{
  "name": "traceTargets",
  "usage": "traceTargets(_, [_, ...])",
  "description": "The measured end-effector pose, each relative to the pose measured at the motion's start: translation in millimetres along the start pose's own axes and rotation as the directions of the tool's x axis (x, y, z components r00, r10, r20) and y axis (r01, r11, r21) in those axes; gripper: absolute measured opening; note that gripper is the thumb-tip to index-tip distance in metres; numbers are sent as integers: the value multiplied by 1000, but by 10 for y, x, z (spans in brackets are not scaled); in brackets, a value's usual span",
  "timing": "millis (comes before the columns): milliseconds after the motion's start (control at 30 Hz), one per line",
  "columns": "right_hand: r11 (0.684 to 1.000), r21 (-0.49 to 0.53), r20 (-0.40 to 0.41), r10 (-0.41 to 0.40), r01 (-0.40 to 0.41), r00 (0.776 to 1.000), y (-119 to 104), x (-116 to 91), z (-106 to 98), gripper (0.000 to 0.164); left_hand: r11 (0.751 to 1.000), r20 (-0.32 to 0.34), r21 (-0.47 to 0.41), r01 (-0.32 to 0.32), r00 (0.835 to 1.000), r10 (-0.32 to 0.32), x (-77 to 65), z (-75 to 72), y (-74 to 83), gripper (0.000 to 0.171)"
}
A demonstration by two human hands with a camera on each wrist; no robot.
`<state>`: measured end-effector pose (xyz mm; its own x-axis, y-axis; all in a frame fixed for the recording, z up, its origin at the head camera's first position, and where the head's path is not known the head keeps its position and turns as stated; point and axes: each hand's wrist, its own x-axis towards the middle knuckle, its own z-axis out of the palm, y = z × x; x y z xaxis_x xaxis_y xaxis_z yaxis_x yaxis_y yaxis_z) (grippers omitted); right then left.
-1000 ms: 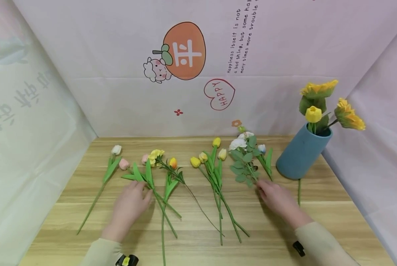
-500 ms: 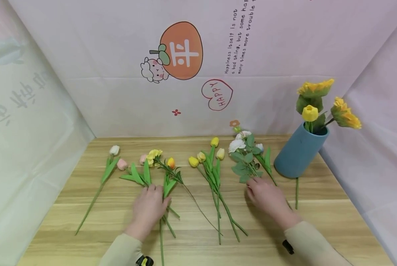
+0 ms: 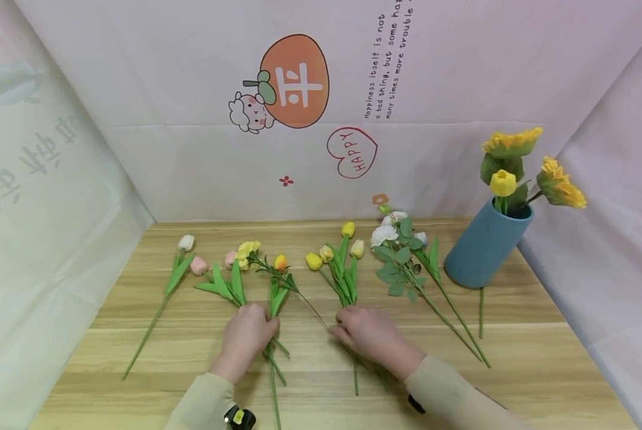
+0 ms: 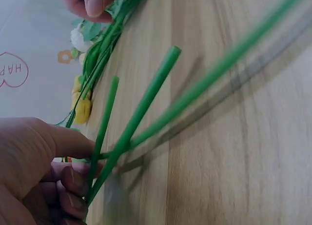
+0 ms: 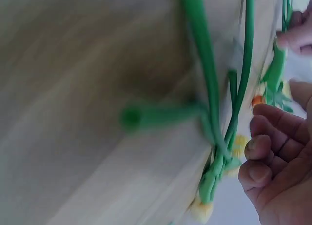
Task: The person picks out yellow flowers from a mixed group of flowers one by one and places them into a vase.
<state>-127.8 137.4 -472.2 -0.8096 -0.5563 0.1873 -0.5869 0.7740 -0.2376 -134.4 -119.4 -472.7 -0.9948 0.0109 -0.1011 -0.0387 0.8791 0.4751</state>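
Observation:
My left hand grips the stems of the pink tulips and the orange tulip, low over the wooden table. In the left wrist view, the thumb and fingers close around crossing green stems, whose cut ends stick out. My right hand hovers over the stems of the yellow tulips. Its fingers are loosely bent in the right wrist view, with the stems beside them and nothing in the grasp. A thin-stemmed yellow flower lies between the two hands, its stem end reaching the right hand.
A blue vase with sunflowers and a yellow tulip stands at the right. White roses and a blue-white tulip lie left of it. One white tulip lies at far left. A printed cloth hangs behind the table.
My right hand has left the white roses, which now lie with their stem bare, and moved left to the yellow tulips. My left hand has moved right and taken hold of the tulip stems.

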Motion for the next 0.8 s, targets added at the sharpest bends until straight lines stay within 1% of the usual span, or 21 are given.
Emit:
traceTargets(100, [1000,6,23,-25,25,999,-68,22,49,32,1000,-12,-15,-1,1000,1,7,-7,18,44])
traceTargets(167, [999,-20,29,-28,29,999,-88,22,77,30,1000,-9,-20,-1,1000,1,16,-15,31,45])
traceTargets(267, [999,-43,30,-10,11,1000,-86,18,111,27,1000,-8,-29,-12,1000,11,27,-27,45,46])
traceTargets(333, [1000,-27,38,15,-14,999,-79,18,124,27,999,-8,-32,-14,1000,14,31,-41,55,46])
traceTargets(467, [1000,-17,27,14,-13,1000,-68,33,145,23,999,-8,-29,-23,1000,23,28,-62,75,47])
traceTargets(533, [1000,-26,5,5,-5,1000,-66,33,155,19,999,-5,-29,-26,1000,26,29,-69,87,48])
traceTargets(600, [1000,-23,-26,17,-18,1000,-61,26,160,18,999,2,-34,-24,1000,24,34,-73,94,45])
traceTargets(667, [999,4,-58,46,-46,997,-48,11,147,18,999,-1,-50,-21,1000,21,51,-77,93,45])
traceTargets(800, [994,69,-126,91,-83,988,14,-9,87,16,997,-27,-76,-5,1000,3,90,-103,77,43])
